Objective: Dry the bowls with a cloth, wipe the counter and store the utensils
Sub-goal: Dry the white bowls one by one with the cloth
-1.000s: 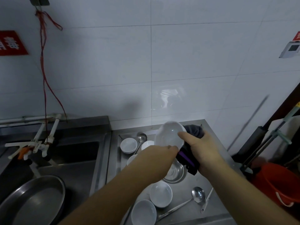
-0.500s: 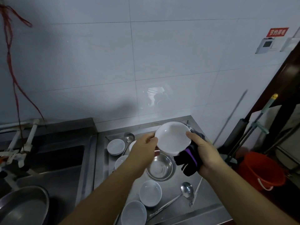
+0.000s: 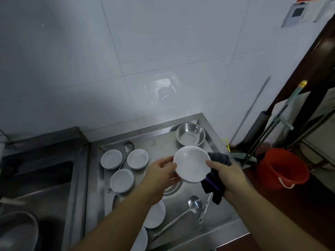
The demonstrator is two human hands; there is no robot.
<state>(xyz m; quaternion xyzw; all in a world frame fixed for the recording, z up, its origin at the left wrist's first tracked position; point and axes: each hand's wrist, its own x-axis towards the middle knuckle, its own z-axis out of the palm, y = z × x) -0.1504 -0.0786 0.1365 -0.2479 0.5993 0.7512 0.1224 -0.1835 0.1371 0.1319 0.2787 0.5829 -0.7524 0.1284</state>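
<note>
Since half a second ago the white bowl (image 3: 192, 163) has tipped so its hollow faces up, and a steel bowl (image 3: 190, 136) has come into sight beyond it. The left hand (image 3: 161, 175) pinches the bowl's left rim, thumb on top, fingers closed under it. The right hand (image 3: 229, 175) grips the right rim with its thumb while its fingers stay wrapped around a dark cloth (image 3: 214, 185) bunched under the bowl.

Nearer than the held bowl, two more white bowls lie on the table (image 3: 217, 223), both partly hidden by the left forearm, beside a ladle (image 3: 194, 204) and a thinner utensil I cannot identify. Directly under the held bowl a steel rim shows, mostly covered. Left of the held bowl sit three white bowls (image 3: 121, 180) and a second ladle (image 3: 128, 147); farther left is the sink (image 3: 36, 178).

Drying looks to be in its early or middle part: whether the resting bowls are dry cannot be told. Wiping the table and storing the utensils seem not yet begun.
</note>
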